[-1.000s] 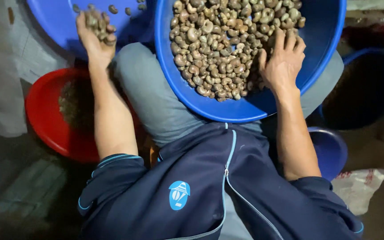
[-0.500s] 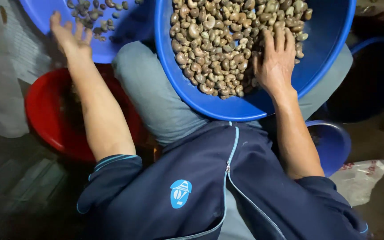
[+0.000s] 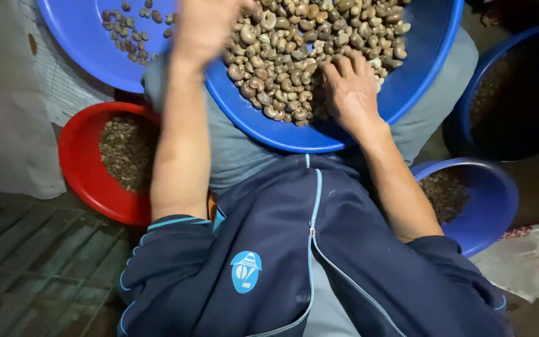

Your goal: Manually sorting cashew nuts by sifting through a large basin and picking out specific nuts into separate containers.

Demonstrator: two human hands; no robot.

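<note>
A big blue basin (image 3: 407,87) rests on my lap, heaped with brown-grey cashew nuts (image 3: 288,56). My right hand (image 3: 350,90) lies palm down on the nuts at the basin's near side, fingers bent into the pile. My left hand (image 3: 206,25) is a blur over the basin's left rim, and its fingers cannot be made out. To the left lies a second blue basin (image 3: 76,50) with a small scatter of nuts (image 3: 123,28) in it.
A red bowl (image 3: 76,168) of small brownish bits sits on the floor by my left knee. On the right stand a small blue bowl (image 3: 494,206) holding dark bits and a deeper blue tub (image 3: 469,106). A white plastic bag (image 3: 531,256) lies at the lower right.
My left hand dropped a handful of nuts into the left basin and swung back right over the big basin. My right hand slid slightly nearer in the pile. The view shifted.
</note>
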